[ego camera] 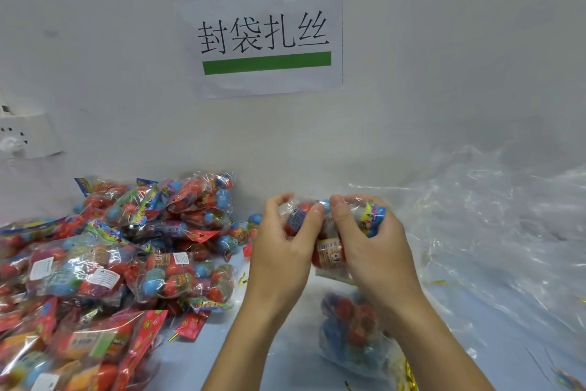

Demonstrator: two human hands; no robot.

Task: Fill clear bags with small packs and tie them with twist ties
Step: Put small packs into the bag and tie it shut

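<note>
Two hands are seen above a pale blue table (285, 359). One clear bag (329, 251) is held between them, raised off the surface. The left hand (282, 248) is curled round the bag's left side, thumb and fingertips pinching the film near the top. The right hand (374, 241) is curled round its right side in the same way, the fingers bent over the upper edge. Inside the held bag at least three small packs (328, 252) can be made out, red and blue with white labels; an exact count cannot be told because the fingers cover part of them.

Just below the right wrist one more filled bag (352, 336) lies on the table. To the left of the left hand a large pile of filled bags (126, 263) is heaped, too many and too overlapped to be counted. To the right of the right hand a loose mass of empty clear bags (494, 232) is spread. A few gold twist ties (409, 374) are scattered near the forearms. On the wall beyond the hands one paper sign (263, 29) with two green bars is fixed, and one white wall socket (28, 137) is seen far to the left.
</note>
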